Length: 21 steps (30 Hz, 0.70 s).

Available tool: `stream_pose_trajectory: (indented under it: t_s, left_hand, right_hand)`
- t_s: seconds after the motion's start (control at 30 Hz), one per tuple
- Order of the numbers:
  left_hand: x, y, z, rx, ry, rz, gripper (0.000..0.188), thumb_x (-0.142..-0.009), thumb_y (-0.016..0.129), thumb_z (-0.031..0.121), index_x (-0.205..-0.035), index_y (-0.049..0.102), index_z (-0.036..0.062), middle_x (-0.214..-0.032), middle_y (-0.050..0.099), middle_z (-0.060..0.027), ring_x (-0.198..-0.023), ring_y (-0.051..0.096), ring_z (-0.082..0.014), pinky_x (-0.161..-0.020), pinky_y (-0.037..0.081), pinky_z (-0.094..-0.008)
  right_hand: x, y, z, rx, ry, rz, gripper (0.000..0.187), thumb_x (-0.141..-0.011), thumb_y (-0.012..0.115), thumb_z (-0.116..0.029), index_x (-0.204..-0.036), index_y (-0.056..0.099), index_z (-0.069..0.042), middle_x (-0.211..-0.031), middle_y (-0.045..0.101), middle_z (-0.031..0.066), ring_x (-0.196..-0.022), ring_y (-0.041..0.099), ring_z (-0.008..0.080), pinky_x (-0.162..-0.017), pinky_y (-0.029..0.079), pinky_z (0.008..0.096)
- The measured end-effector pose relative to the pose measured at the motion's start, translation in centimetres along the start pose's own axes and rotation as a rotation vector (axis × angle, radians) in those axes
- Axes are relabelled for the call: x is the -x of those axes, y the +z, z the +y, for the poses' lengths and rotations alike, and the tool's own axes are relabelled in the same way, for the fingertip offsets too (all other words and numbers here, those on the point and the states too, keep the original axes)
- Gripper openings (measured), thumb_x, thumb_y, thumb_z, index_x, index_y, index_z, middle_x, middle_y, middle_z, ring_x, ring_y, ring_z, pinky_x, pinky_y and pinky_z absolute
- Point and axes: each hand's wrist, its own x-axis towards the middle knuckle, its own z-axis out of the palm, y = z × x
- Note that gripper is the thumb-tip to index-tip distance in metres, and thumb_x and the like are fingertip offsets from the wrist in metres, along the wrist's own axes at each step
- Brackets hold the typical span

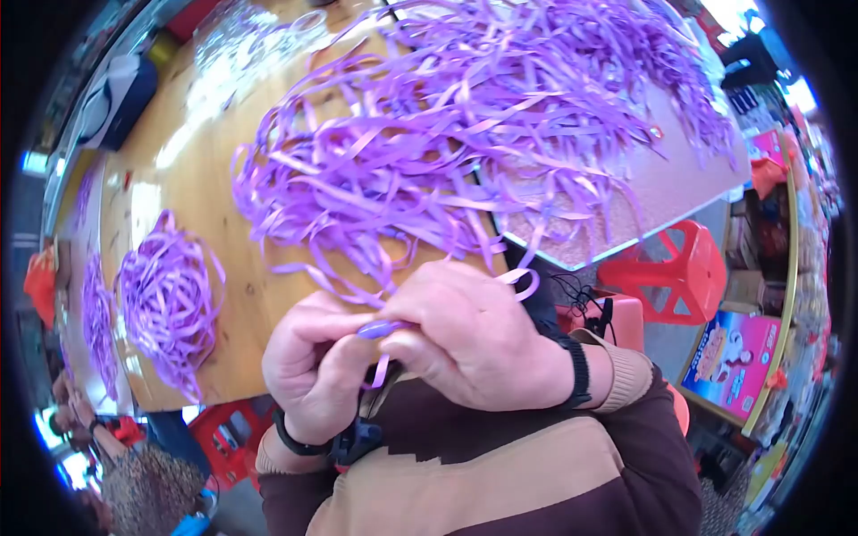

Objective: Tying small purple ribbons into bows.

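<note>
Close to my body, my left hand and my right hand meet at the table's near edge. Between their fingertips they pinch a purple ribbon; its short end hangs below the fingers. Whether it is knotted or folded there is hidden by my fingers. Just beyond my hands spreads a large tangled heap of purple ribbons, and several strands reach toward my right hand. To the left of my hands lies a smaller rounded bundle of purple ribbons.
The wooden table adjoins a pale tabletop on the right. Clear plastic packaging lies at the far left, near a dark and white bag. A red stool stands to the right. At lower left, another person is partly visible.
</note>
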Motion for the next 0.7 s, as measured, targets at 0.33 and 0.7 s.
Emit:
stream_pose_trajectory:
  t_s: [0.33, 0.7]
  left_hand:
    - [0.3, -1.1, -0.5, -0.203, 0.163, -0.153, 0.014, -0.078, 0.061, 0.000, -0.092, 0.057, 0.0004, -0.071, 0.052, -0.0042, -0.059, 0.047, -0.0118, -0.054, 0.038, -0.0231]
    - [-0.5, -2.5, -1.1, -0.301, 0.433, -0.294, 0.013, -0.079, 0.063, 0.007, -0.089, 0.057, 0.0001, -0.066, 0.051, -0.0065, -0.052, 0.049, -0.0160, -0.046, 0.039, -0.0271]
  right_hand:
    - [0.2, -0.3, -0.1, 0.046, 0.014, -0.165, 0.016, -0.086, 0.052, -0.014, -0.080, 0.051, 0.001, -0.063, 0.049, 0.0092, -0.048, 0.047, 0.0243, -0.043, 0.035, 0.0322]
    - [-0.2, -0.6, -1.9, -0.661, 0.693, -0.404, 0.036, -0.094, 0.037, -0.029, -0.073, 0.050, -0.003, -0.062, 0.049, 0.0020, -0.054, 0.043, 0.0093, -0.052, 0.034, 0.0238]
